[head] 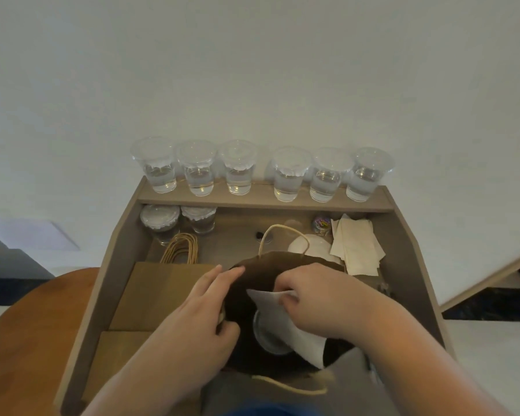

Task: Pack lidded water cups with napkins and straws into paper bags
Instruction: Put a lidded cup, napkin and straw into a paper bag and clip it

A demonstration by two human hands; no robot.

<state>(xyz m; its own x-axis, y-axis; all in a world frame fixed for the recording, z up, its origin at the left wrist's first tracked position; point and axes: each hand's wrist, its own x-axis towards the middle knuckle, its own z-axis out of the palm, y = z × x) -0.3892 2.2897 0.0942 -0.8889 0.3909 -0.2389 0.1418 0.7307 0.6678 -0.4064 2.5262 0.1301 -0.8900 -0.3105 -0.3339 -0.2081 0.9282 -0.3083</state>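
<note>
left hand (204,313) grip: thumb and fingers clamp the left rim of the open paper bag (252,274). right hand (321,298) grip: fingertips pinch a white napkin (297,334) in the bag mouth, over the lidded cup (267,337) standing inside. Bag stands front-centre on the surface (237,226).

Plain white wall (252,70) behind a grey-brown bench (111,259); round wooden table (33,325) left, pale floor (493,355).

Grey desk (114,265): cups (239,169), bags (159,295), napkins (357,244)
</note>
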